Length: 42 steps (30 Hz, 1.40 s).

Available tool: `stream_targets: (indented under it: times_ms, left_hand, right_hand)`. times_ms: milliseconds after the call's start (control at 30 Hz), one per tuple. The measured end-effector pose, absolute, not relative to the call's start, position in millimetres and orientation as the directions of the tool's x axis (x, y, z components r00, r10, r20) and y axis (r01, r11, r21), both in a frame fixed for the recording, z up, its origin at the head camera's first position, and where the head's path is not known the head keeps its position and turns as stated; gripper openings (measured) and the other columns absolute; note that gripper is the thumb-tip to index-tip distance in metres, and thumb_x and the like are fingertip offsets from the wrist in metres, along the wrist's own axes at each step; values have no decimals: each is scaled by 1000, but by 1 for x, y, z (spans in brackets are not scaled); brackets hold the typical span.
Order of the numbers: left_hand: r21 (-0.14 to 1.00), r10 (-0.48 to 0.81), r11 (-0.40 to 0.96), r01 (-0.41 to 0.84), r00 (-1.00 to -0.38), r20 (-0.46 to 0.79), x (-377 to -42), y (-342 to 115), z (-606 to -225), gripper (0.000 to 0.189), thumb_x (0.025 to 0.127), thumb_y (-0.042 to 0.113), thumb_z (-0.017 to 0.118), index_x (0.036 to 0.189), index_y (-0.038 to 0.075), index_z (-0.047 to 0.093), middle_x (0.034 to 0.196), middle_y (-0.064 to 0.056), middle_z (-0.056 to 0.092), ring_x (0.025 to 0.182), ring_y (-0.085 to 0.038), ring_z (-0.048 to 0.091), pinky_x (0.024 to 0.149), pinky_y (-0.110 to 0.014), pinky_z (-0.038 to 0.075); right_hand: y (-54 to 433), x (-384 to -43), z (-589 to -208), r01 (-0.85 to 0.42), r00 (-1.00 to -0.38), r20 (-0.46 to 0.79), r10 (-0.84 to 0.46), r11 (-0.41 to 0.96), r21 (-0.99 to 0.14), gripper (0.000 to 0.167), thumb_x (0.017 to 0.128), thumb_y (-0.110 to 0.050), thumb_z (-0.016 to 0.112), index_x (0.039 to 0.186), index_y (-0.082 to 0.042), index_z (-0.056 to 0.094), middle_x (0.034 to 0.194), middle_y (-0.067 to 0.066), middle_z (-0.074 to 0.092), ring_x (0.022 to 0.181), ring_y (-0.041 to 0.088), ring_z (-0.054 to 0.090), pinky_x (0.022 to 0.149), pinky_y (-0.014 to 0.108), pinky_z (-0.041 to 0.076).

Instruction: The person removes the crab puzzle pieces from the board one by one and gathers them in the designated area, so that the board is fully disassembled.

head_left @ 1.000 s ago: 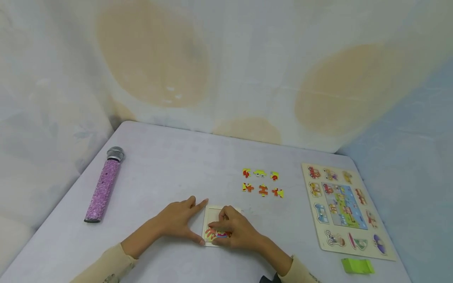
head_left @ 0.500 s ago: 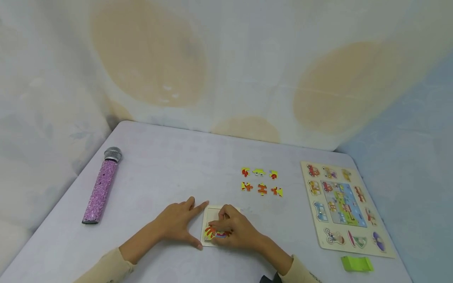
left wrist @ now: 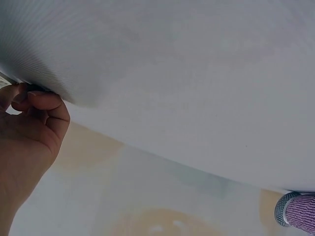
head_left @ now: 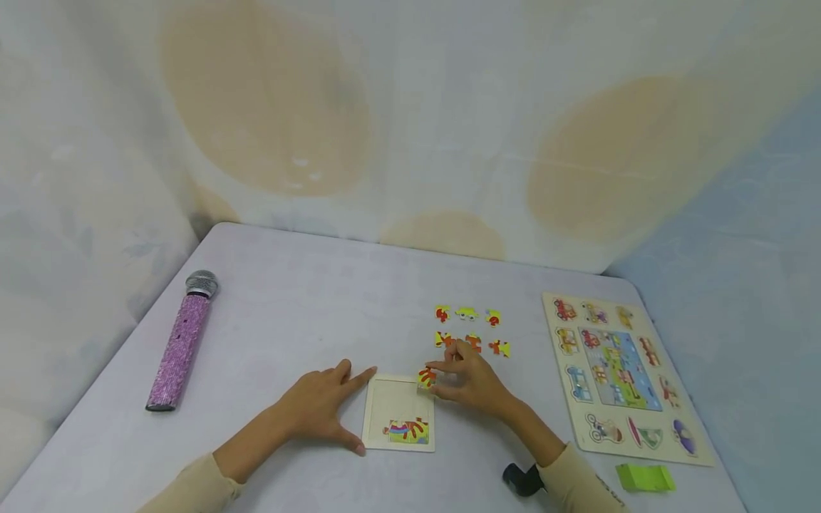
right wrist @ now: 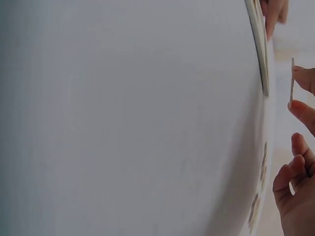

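Note:
A small square wooden puzzle tray [head_left: 388, 399] lies at the front middle of the table in the head view. Joined puzzle pieces [head_left: 408, 430] with a rainbow and orange shapes sit in its lower right. My right hand [head_left: 474, 381] pinches a yellow-and-red puzzle piece [head_left: 426, 378] between thumb and forefinger over the tray's upper right corner; in the right wrist view this piece [right wrist: 292, 83] shows edge-on, clear of the table. My left hand [head_left: 317, 406] rests at the tray's left edge, thumb and forefinger spread along it, the other fingers bent.
Two rows of loose puzzle pieces [head_left: 467, 313] lie behind the tray, the nearer row partly behind my right hand. A large vehicle puzzle board [head_left: 586, 420] and a green block [head_left: 646, 478] are at right. A purple glittery microphone [head_left: 179, 349] lies at far left.
My right hand has lifted the yellow-and-red puzzle piece from the tray's lower left and carried it up and right to the upper right corner. The left hand has stayed at the left edge.

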<state>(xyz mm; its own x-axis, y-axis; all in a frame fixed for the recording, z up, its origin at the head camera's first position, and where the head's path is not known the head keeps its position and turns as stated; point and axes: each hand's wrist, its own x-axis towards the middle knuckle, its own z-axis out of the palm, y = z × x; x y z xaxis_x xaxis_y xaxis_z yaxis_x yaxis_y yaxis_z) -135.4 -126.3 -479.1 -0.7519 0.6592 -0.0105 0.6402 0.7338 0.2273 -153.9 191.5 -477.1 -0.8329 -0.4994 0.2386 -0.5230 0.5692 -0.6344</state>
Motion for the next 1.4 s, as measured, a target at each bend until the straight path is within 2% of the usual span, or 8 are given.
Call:
stream_targets:
  times_ms: [267, 400, 667, 800, 933, 1033, 1200, 1400]
  left_hand:
    - [225, 656, 736, 638, -755, -4, -134, -128, -479, 116, 58, 90, 63, 149, 21, 47, 98, 5, 36, 68, -6, 37, 58, -20, 30]
    - [221, 657, 736, 641, -754, -2, -134, -128, -480, 116, 59, 91, 62, 150, 21, 46, 98, 5, 36, 67, -6, 36, 58, -20, 30]
    - [219, 660, 732, 645, -751, 5, -134, -126, -482, 116, 58, 92, 61, 150, 21, 46, 98, 5, 36, 66, -6, 36, 58, -20, 29]
    - [209, 663, 731, 650, -749, 11, -135, -127, -481, 118, 58, 92, 61, 150, 20, 44, 98, 5, 37, 66, -6, 36, 58, -20, 30]
    - [213, 656, 737, 642, -755, 8, -132, -127, -480, 120, 59, 93, 59, 153, 21, 40, 98, 5, 37, 66, -6, 36, 58, -21, 31]
    - [250, 655, 729, 637, -756, 16, -124, -125, -477, 110, 66, 89, 58, 153, 23, 40, 97, 6, 37, 65, -5, 35, 59, -20, 30]
    - [273, 689, 684, 677, -722, 66, -107, -119, -470, 77, 83, 74, 57, 147, 31, 49, 93, 8, 35, 63, -4, 32, 58, -18, 28]
    - [273, 703, 669, 691, -708, 67, -97, -110, -470, 62, 86, 66, 60, 140, 37, 56, 91, 9, 35, 63, -4, 31, 58, -18, 26]
  right_hand:
    - [213, -173, -481, -481, -875, 231, -425, 716, -506, 40, 75, -25, 87, 112, -13, 77, 91, -3, 45, 89, 10, 39, 75, 25, 38]
    - [217, -179, -484, -478, -877, 213, -430, 743, -468, 43, 74, -26, 88, 114, -13, 76, 89, -3, 44, 86, 10, 38, 73, 25, 37]
    - [211, -168, -482, -471, -882, 238, -407, 733, -490, 44, 76, -28, 86, 117, -15, 75, 89, -4, 44, 85, 9, 40, 71, 23, 38]
    - [197, -150, -476, -514, -853, 236, -466, 669, -536, 43, 77, -31, 85, 118, -18, 75, 92, -5, 43, 87, 7, 40, 72, 21, 38]
    - [183, -132, -473, -581, -792, 214, -572, 599, -552, 44, 78, -36, 84, 118, -19, 75, 95, -5, 44, 90, 6, 40, 75, 20, 38]
    - [179, -120, -473, -595, -775, 192, -602, 593, -542, 41, 78, -37, 84, 114, -20, 77, 95, -7, 44, 90, 5, 38, 76, 19, 37]
    - [181, -105, -476, -594, -783, 186, -593, 627, -504, 39, 75, -38, 86, 110, -23, 78, 94, -10, 42, 90, 4, 37, 76, 18, 37]
    - [183, -96, -482, -602, -780, 207, -590, 619, -505, 38, 76, -38, 85, 110, -23, 78, 96, -10, 42, 92, 5, 37, 77, 18, 37]
